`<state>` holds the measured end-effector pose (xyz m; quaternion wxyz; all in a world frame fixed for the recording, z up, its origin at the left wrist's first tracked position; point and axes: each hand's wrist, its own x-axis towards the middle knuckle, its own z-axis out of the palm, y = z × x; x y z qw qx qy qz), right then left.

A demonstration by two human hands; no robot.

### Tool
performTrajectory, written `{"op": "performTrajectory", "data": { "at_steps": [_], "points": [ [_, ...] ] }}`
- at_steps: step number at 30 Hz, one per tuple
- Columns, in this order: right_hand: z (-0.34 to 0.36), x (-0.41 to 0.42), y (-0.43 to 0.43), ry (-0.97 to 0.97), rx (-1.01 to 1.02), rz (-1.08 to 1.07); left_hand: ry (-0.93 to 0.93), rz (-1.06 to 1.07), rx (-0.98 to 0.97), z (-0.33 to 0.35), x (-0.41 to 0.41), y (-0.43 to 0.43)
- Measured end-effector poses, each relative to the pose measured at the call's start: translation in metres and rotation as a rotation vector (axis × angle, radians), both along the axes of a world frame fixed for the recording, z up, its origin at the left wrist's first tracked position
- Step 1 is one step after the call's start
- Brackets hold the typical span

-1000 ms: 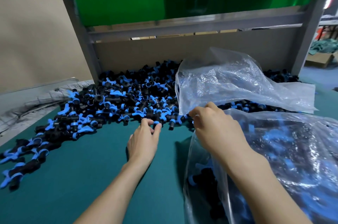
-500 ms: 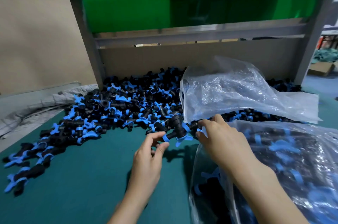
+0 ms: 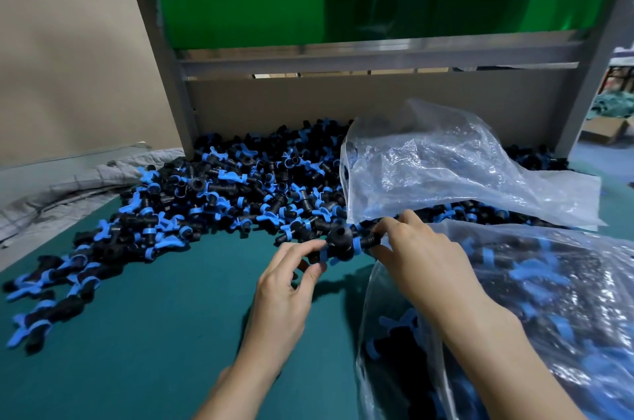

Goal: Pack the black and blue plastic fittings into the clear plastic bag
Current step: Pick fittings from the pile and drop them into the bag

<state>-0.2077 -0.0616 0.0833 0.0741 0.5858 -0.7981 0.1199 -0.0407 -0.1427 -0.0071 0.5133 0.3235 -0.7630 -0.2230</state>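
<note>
Black-and-blue fittings (image 3: pixel 223 200) heaped on the bench (image 3: pixel 154 334) await packing as left hand (image 3: pixel 288 285) and right hand (image 3: pixel 420 256) pinch one fitting (image 3: pixel 339 241) beside a bag (image 3: pixel 535 299), seemingly well filled.

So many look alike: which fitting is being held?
The fitting at the pile's near edge: left hand and right hand pinch its ends; the others lie loose.

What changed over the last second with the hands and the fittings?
The left hand and right hand each pinched an end of a fitting at the near edge of the pile and lifted it off the mat. The pile and bag stayed as they were.
</note>
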Motion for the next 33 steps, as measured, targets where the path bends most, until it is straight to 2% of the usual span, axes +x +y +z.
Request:
{"op": "performTrajectory", "data": {
  "at_steps": [13, 23, 27, 33],
  "points": [
    [0.0, 0.001, 0.0, -0.011, 0.014, -0.011, 0.055, 0.066, 0.149, -0.003, -0.001, 0.001],
    [0.003, 0.004, 0.002, -0.025, -0.032, -0.01, 0.069, 0.072, 0.164, 0.003, -0.001, 0.004],
    [0.007, 0.005, 0.002, -0.103, -0.11, -0.02, 0.14, 0.072, 0.179, 0.005, 0.0, 0.005],
    [0.02, 0.008, 0.005, -0.346, -0.286, 0.033, 0.256, 0.01, 0.211, 0.016, 0.001, 0.019]
  ]
}}
